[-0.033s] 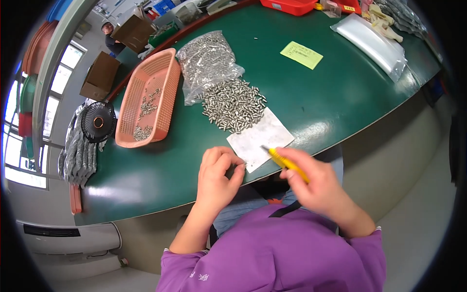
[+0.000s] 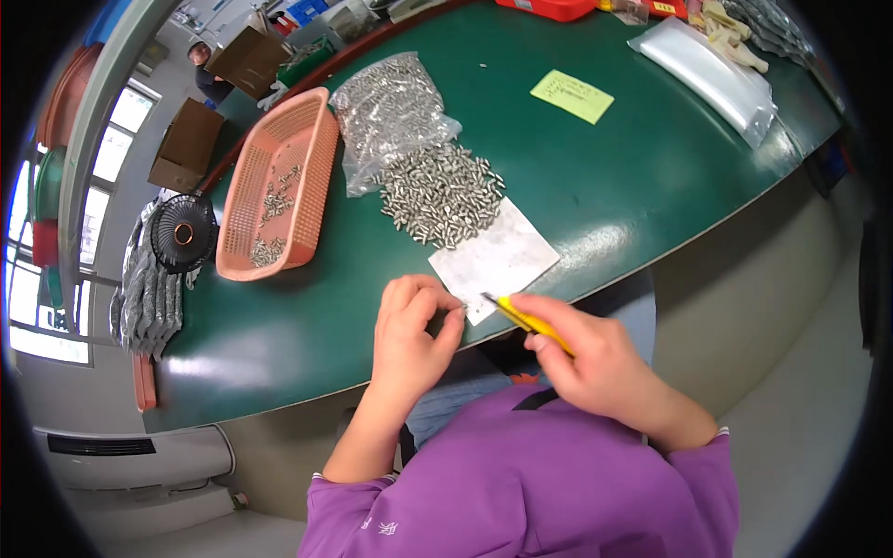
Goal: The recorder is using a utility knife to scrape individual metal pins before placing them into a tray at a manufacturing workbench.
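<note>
A yellow utility knife [image 2: 530, 323] is gripped in my right hand [image 2: 595, 361], its dark tip angled left over the near part of a white sheet of paper [image 2: 498, 251]. At the paper's near left corner my left hand [image 2: 409, 330] is closed in a pinch, thumb against forefinger. Whatever lies between those fingertips is too small to make out. A heap of small silvery metal pins [image 2: 442, 193] spreads over the paper's far end. Behind the heap lies a clear plastic bag [image 2: 386, 107] full of similar pins.
Left of the bag, a pink plastic basket [image 2: 321, 177] holds some pins. A black fan [image 2: 184, 232] and silvery packets [image 2: 149, 298] are farther left. A yellow-green note [image 2: 572, 96] and clear plastic bags [image 2: 712, 84] lie to the right on the green table [image 2: 288, 344]. Another person [image 2: 209, 74] is at the back left.
My right hand has brought the knife left and slightly nearer me, so its tip is closer to my left fingertips. My left hand keeps its pinch. The whole view has shifted a little.
</note>
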